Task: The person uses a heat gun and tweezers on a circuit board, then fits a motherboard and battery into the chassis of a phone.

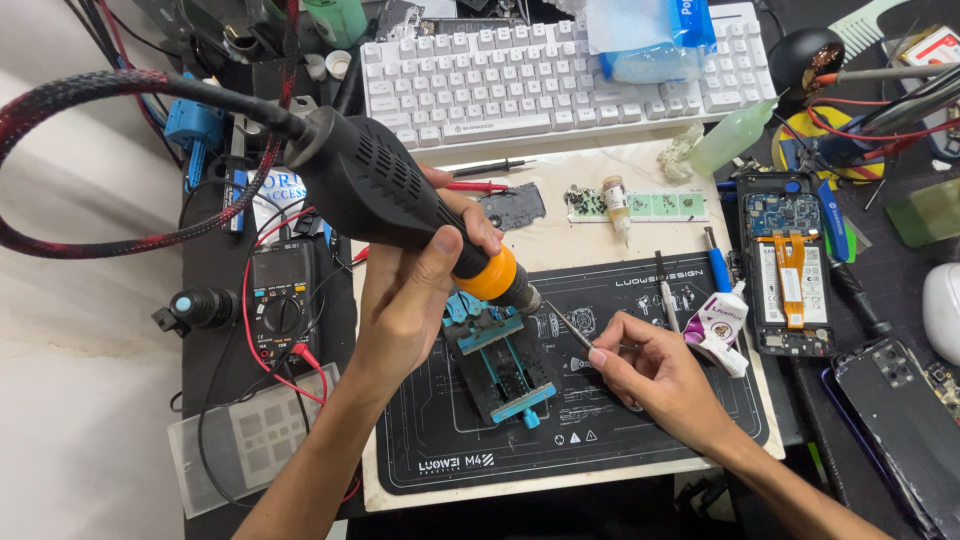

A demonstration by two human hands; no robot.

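My left hand grips a black hot-air gun with an orange collar, its metal nozzle pointing down at a small circuit board clamped in a blue holder. A braided black-and-red hose runs from the gun's back. To the right, my right hand pinches thin tweezers whose tip reaches toward the nozzle and the board. Both rest over a black work mat.
A white keyboard lies at the back with a blue-and-white packet on it. A black multimeter with red leads sits left. An opened phone and another phone back lie right, beside a glue tube and flux bottle.
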